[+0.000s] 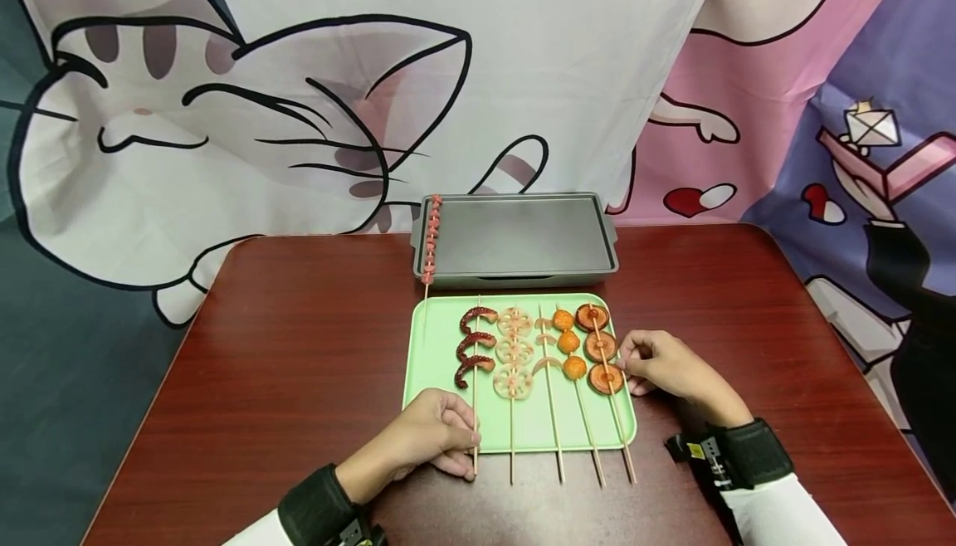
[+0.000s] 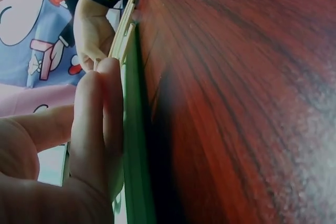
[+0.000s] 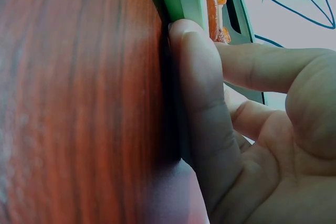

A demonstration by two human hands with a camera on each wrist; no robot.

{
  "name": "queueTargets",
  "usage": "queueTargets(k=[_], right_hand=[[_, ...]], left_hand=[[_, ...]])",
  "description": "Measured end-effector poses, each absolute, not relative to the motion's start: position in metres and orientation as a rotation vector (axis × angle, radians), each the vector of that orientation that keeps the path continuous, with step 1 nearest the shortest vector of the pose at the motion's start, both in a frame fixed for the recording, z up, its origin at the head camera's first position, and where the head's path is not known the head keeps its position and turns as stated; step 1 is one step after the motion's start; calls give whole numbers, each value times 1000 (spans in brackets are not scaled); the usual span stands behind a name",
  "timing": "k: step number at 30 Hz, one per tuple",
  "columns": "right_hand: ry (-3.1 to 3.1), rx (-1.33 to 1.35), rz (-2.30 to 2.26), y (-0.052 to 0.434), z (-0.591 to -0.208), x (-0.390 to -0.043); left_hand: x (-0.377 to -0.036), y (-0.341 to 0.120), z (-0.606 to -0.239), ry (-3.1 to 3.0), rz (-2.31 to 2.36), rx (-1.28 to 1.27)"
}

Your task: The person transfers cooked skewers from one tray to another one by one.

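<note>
My left hand (image 1: 441,434) pinches the lower stick of the octopus-tentacle skewer (image 1: 478,339) at the near edge of a light green tray (image 1: 436,347). In the left wrist view, a stick tip shows at the fingertips. Beside that skewer lie skewers of lotus root slices (image 1: 514,351), thin pale curved pieces (image 1: 548,363), orange balls (image 1: 568,342) and mushroom caps (image 1: 601,346), their sticks overhanging the tray. At the tray's right side, my right hand (image 1: 665,363) pinches the rim; the right wrist view has a finger against its outer wall and the thumb above.
Behind the tray stands a grey rectangular grill pan (image 1: 523,235). One skewer of pink meat pieces (image 1: 431,239) lies along its left edge, the stick reaching over the green tray. A reddish-brown table (image 1: 299,338) is under everything, and a printed cloth (image 1: 582,56) hangs behind.
</note>
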State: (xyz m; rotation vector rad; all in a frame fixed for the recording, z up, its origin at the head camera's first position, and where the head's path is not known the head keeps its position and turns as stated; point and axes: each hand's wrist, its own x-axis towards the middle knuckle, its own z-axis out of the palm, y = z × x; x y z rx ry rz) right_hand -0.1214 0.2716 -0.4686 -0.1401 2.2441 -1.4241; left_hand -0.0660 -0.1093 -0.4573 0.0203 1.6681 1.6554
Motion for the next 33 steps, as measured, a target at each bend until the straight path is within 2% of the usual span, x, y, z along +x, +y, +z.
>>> queueTargets(k=[19,33], right_hand=[[2264,-120,-1417,271,-468,-122],[2263,-129,-1408,272,-469,-122]], left_hand=[[-73,-113,-456,1779,1560,88],[-88,-134,-438,1853,1739,121]])
